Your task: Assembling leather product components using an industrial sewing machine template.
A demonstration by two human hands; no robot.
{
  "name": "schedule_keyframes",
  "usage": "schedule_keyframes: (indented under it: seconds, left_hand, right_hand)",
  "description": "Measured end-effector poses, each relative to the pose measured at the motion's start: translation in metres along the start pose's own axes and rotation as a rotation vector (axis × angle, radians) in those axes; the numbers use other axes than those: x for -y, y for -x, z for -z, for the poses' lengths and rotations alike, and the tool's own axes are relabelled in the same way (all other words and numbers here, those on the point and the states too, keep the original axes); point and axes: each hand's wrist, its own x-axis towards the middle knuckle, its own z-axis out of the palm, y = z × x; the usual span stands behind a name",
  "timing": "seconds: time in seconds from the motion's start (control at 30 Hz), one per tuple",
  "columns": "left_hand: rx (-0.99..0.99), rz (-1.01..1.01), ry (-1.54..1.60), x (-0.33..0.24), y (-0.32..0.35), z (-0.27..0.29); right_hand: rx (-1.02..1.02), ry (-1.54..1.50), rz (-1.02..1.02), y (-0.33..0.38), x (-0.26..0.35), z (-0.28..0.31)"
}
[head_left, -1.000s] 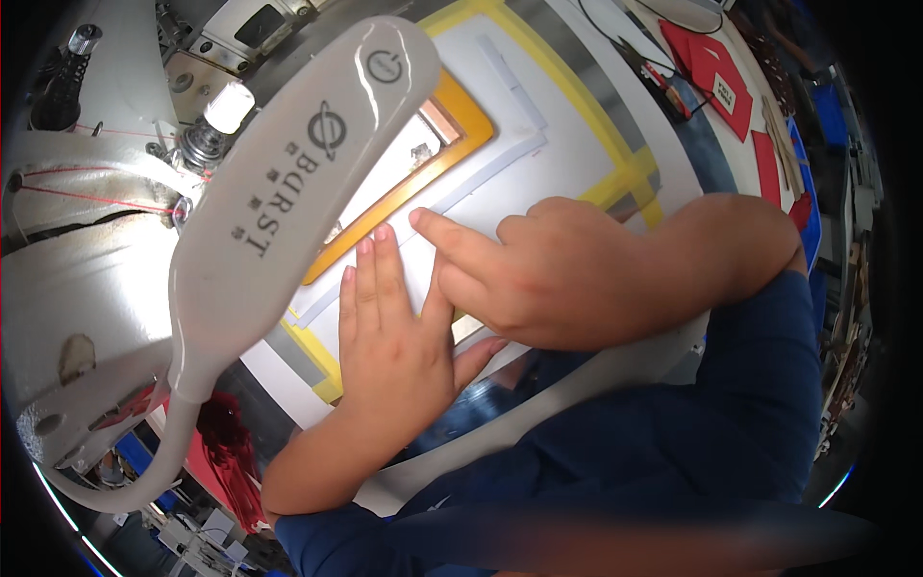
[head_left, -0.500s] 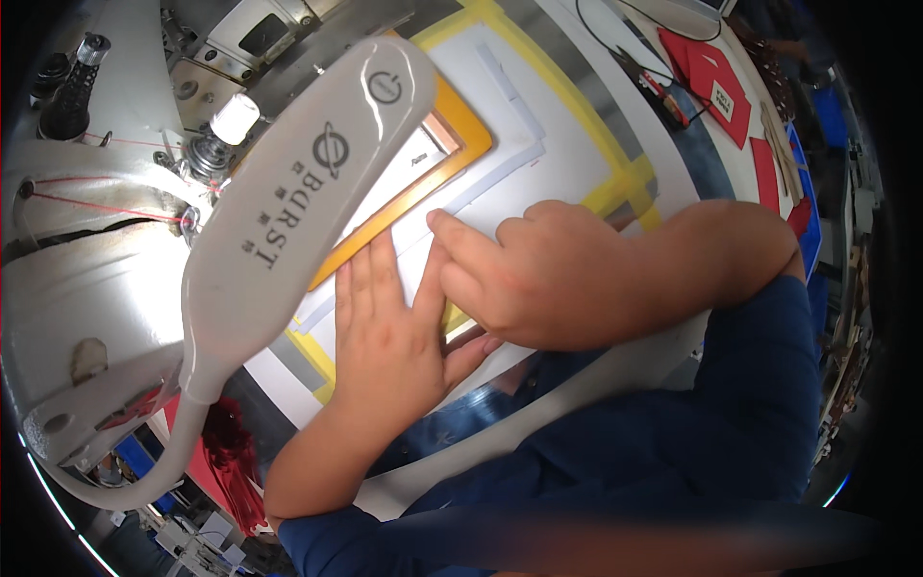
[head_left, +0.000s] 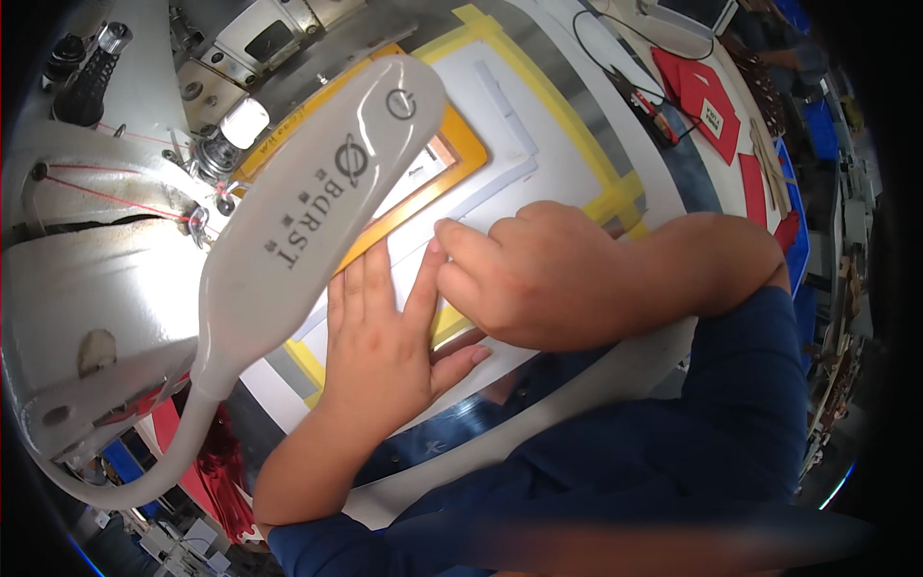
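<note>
My left hand (head_left: 379,351) lies flat with its fingers spread on a white sheet (head_left: 548,135). Its fingertips reach the lower edge of an orange frame (head_left: 471,144), which has a white panel and a brown strip inside. Beside its index fingertip, my right hand (head_left: 538,279) is curled, the index finger bent against the thumb side. Whatever those fingers pinch, if anything, is hidden. Yellow tape (head_left: 567,120) borders the sheet. A pale, raised, angled strip (head_left: 507,115) lies on the sheet next to the frame.
A grey lamp head (head_left: 260,279) on a bent neck covers part of the frame. To the left stands a sewing machine (head_left: 106,317) with red thread. Red fabric pieces (head_left: 707,106) and a red-handled tool (head_left: 659,120) lie at the far right. More red material (head_left: 221,481) hangs at lower left.
The view has shifted slightly, so the lamp sits a little farther right and lower. My left index finger now touches or nearly touches my right index fingertip. Both hands otherwise keep their poses.
</note>
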Motion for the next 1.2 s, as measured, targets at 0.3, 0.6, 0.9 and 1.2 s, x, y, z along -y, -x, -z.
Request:
schedule_keyframes:
  seconds: [0.3, 0.6, 0.9, 1.2]
  left_hand:
    - [-0.018, 0.027, -0.004, -0.004, -0.001, -0.003]
    - [0.017, 0.060, 0.103, -0.005, -0.001, -0.003]
    - [-0.069, 0.047, 0.081, -0.004, 0.005, -0.007]
    - [-0.181, 0.034, 0.048, -0.004, 0.015, -0.017]
  right_hand:
    - [-0.184, 0.006, -0.014, -0.004, -0.003, -0.008]
    - [-0.356, -0.335, -0.303, -0.016, -0.046, -0.003]
    - [-0.291, -0.211, -0.225, -0.024, -0.047, -0.003]
    - [-0.243, -0.237, 0.042, -0.066, -0.047, 0.002]
